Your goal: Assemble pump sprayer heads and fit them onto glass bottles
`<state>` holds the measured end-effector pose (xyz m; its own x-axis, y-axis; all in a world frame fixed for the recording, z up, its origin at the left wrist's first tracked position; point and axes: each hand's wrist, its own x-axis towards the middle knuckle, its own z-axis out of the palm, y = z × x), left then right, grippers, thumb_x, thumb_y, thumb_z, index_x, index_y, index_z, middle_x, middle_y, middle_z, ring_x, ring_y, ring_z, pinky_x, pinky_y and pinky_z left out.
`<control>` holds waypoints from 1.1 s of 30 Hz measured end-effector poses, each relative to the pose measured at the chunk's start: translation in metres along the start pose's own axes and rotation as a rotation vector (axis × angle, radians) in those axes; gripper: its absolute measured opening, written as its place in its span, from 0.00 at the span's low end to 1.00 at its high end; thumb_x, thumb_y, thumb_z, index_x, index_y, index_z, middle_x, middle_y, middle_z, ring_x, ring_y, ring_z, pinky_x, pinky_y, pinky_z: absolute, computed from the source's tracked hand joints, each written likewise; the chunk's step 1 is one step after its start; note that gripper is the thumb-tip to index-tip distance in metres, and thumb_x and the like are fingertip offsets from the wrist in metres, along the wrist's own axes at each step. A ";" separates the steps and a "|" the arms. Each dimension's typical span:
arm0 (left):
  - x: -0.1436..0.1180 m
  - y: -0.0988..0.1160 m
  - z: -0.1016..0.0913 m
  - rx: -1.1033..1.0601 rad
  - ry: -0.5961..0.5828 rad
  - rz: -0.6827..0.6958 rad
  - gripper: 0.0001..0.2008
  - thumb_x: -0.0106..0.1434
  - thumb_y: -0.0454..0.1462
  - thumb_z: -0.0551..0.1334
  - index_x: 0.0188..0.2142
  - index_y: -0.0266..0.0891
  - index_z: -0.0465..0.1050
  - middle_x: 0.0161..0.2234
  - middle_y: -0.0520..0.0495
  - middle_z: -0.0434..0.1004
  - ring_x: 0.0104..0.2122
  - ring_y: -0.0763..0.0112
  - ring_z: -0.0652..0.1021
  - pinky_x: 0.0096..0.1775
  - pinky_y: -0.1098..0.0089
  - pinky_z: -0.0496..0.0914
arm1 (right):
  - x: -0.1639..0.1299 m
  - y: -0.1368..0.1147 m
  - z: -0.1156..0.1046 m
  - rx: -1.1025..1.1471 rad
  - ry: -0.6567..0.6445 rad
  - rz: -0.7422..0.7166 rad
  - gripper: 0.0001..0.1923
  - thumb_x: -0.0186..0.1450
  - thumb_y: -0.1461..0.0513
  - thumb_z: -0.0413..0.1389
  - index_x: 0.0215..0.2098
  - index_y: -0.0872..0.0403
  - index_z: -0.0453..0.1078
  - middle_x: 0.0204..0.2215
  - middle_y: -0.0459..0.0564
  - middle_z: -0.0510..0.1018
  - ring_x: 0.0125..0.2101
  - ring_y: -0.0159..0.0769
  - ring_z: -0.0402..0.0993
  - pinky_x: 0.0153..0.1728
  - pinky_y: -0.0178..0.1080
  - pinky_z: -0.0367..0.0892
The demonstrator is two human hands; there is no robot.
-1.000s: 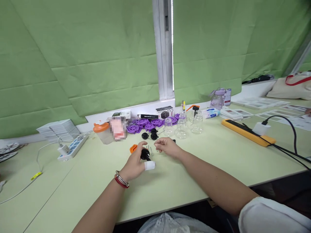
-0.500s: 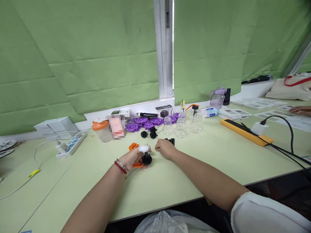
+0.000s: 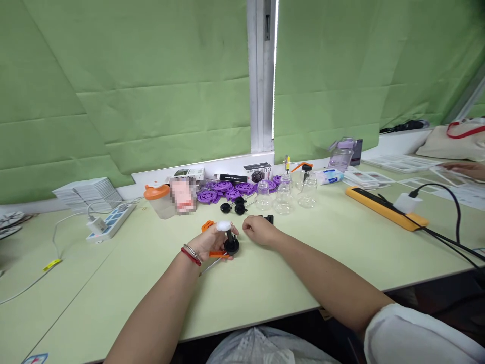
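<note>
My left hand (image 3: 210,241), with a white bandage on one finger and bracelets at the wrist, grips a small black pump-like part (image 3: 231,243) that stands on the green table (image 3: 303,263). An orange piece (image 3: 216,254) and a thin metal rod (image 3: 208,266) lie under that hand. My right hand (image 3: 258,230) rests on the table just right of the black part, fingers curled over something small that I cannot make out. A small black block (image 3: 269,219) lies just behind it.
Behind the hands stand three clear glass bottles (image 3: 283,195), purple wheels (image 3: 227,191), black caps (image 3: 232,207) and an orange-lidded cup (image 3: 159,200). A white power strip (image 3: 109,222) lies left, a yellow power strip (image 3: 386,207) with black cable right. Another person's hand (image 3: 464,169) shows far right.
My left hand turned the black part from held sideways in the air to standing on the table. My right hand closed its fingers and stayed in place.
</note>
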<state>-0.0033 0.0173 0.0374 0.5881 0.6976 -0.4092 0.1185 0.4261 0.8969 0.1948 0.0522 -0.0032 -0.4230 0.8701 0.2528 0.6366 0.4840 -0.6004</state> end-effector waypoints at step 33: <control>0.004 0.004 0.010 0.023 -0.057 -0.016 0.32 0.47 0.58 0.58 0.44 0.38 0.61 0.26 0.45 0.72 0.17 0.68 0.71 0.19 0.68 0.63 | -0.007 -0.035 -0.002 0.828 -0.117 -0.026 0.09 0.50 0.59 0.62 0.20 0.56 0.69 0.18 0.42 0.69 0.21 0.27 0.63 0.26 0.34 0.62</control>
<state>0.0072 0.0159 0.0414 0.6308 0.6564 -0.4137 0.1462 0.4231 0.8942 0.1770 0.0294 0.0176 -0.5242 0.8222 0.2217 -0.0342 0.2398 -0.9702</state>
